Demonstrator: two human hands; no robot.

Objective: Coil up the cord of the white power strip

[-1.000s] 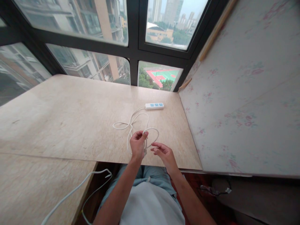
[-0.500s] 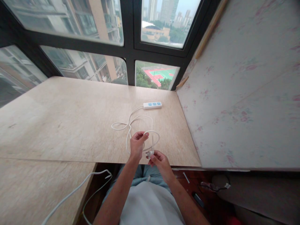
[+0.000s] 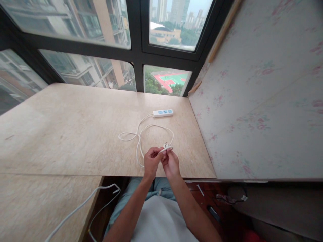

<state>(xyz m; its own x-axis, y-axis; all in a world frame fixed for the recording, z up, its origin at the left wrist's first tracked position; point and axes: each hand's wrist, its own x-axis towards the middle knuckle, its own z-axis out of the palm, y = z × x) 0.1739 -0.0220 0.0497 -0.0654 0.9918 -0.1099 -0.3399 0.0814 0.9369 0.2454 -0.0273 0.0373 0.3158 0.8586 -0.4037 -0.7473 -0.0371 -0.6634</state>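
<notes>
Both my hands meet over the near part of the sill, fingertips almost touching. My left hand (image 3: 152, 162) is closed in a pinch on a bend of the white power cord (image 3: 143, 128). Close against it, my right hand (image 3: 171, 164) is also closed on the cord, palm turned up. Just past the fingertips shows the white plug (image 3: 166, 145), its pins pointing away from me; fingers partly hide how the cord lies around it. Farther back, the white power strip (image 3: 163, 113) with blue socket faces lies flat, its cord running in loose loops towards my hands.
The beige stone-patterned sill (image 3: 75, 134) reaches to the dark window frame (image 3: 137, 60). A flowered wall (image 3: 252, 111) bounds the right side. Another white cable (image 3: 83, 202) hangs over the left ledge. Small items lie on the dark red floor (image 3: 199, 201) below.
My right hand has moved up beside the left and turned over. The plug has gone from below the cord loop to beyond my fingertips, and the held loop has become smaller.
</notes>
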